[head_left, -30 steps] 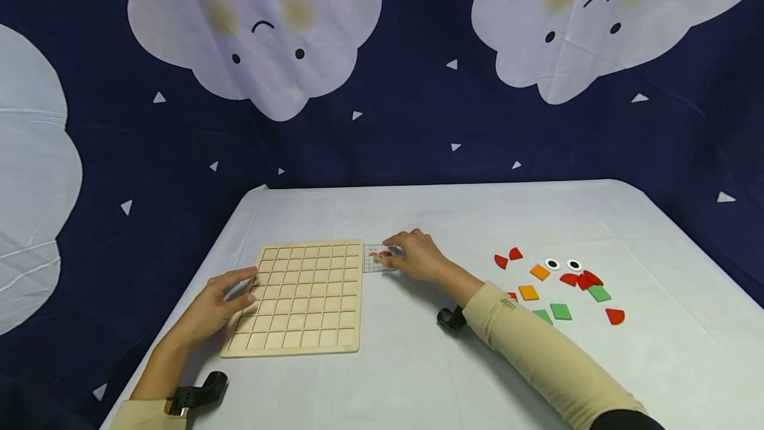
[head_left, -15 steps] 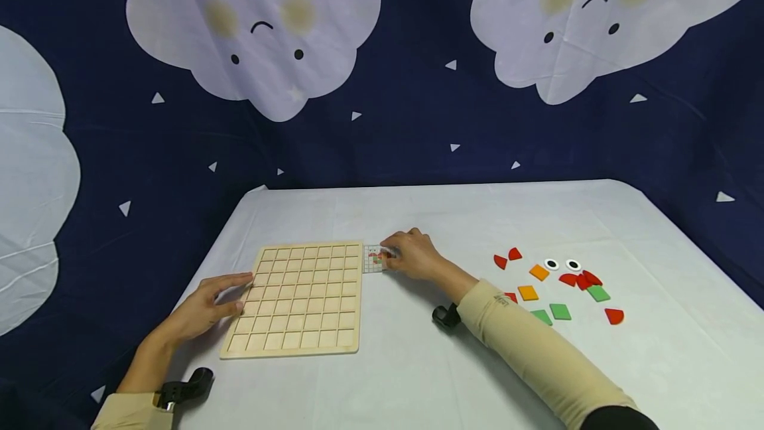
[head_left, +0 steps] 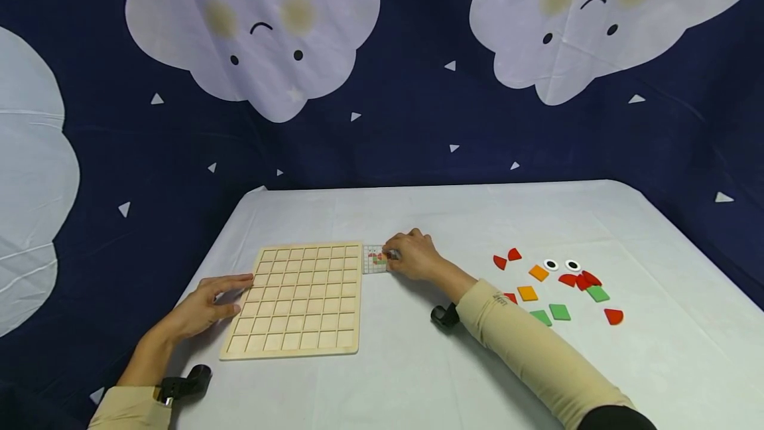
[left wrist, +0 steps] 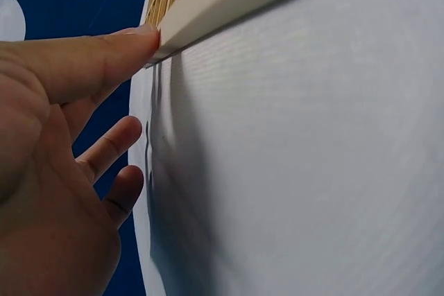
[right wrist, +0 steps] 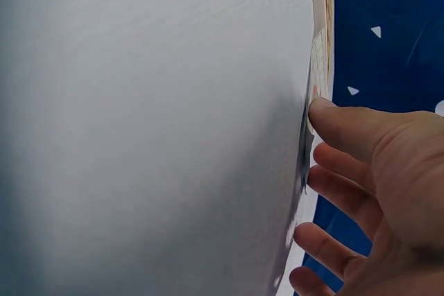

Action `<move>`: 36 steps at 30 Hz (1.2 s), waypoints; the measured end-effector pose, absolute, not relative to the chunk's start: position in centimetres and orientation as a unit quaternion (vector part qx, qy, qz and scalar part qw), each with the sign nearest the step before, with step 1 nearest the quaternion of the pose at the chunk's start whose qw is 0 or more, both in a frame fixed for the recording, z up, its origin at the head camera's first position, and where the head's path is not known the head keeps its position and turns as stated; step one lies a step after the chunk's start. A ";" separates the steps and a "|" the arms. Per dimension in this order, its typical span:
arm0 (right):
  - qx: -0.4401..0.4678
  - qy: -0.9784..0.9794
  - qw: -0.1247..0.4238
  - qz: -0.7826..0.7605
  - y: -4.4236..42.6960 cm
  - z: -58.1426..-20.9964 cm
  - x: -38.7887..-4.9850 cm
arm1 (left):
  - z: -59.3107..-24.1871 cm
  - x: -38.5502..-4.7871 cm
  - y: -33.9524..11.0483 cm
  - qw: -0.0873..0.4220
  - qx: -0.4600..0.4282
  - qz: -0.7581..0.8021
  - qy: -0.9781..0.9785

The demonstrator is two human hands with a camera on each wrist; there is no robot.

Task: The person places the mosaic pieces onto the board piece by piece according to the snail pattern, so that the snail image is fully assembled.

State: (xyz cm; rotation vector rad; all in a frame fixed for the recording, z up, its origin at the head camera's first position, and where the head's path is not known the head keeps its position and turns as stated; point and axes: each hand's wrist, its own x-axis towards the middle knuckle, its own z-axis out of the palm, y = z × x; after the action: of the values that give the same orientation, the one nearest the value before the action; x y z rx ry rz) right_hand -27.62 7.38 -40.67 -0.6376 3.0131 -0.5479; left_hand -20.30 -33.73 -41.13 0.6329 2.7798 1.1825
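Note:
A square wooden grid board [head_left: 307,300] lies flat on the white table. At its left edge is my left hand [head_left: 205,307]; its thumb [left wrist: 118,57] touches the board's side in the left wrist view, with the other fingers spread apart. A small printed picture card [head_left: 375,261] with a grid lies flat against the board's right edge. Over the card's right part rests my right hand [head_left: 414,255], which hides some of it. In the right wrist view the thumb [right wrist: 340,119] touches the card, and the other fingers are bent loosely, apart from the thumb.
To the right lie several loose flat pieces: red quarter-rounds [head_left: 613,316], orange squares [head_left: 528,293], green pieces [head_left: 560,312] and two white eye discs [head_left: 573,265]. The right forearm [head_left: 531,354] passes in front of some. A dark cloud-print curtain [head_left: 418,138] hangs behind the table.
My left hand has drawn back slightly to the left along the board's edge. My right fingers have shifted a little right over the card, which stays beside the board.

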 end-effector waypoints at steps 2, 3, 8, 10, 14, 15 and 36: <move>-0.205 0.963 0.006 -0.172 7.4 -40.7 -27.6 | -41.1 -20.3 -33.9 0.022 0.212 0.383 0.899; -0.206 0.964 0.006 -0.171 7.4 -40.7 -27.6 | -41.1 -20.2 -33.9 0.019 0.220 0.382 0.897; -0.207 0.964 0.008 -0.167 7.4 -40.6 -27.5 | -41.2 -20.1 -34.2 0.014 0.232 0.385 0.893; -0.206 0.964 0.010 -0.166 7.4 -40.6 -27.4 | -41.2 -20.1 -34.2 0.021 0.222 0.387 0.895; -0.205 0.967 0.011 -0.154 7.4 -40.6 -27.4 | -41.3 -20.2 -34.0 0.036 0.203 0.389 0.898; -0.204 0.967 0.012 -0.151 7.5 -40.6 -27.5 | -41.3 -20.3 -34.0 0.037 0.200 0.389 0.899; -0.223 0.968 0.001 -0.119 12.7 -40.2 -26.4 | -41.1 -19.0 -29.1 0.042 0.150 0.389 0.908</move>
State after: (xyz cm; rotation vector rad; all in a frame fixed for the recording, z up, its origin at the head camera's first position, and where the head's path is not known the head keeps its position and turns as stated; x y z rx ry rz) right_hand -26.42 12.66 -40.25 -0.6996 3.0374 -0.3751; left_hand -19.03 -29.06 -41.15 0.4592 2.7798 1.1899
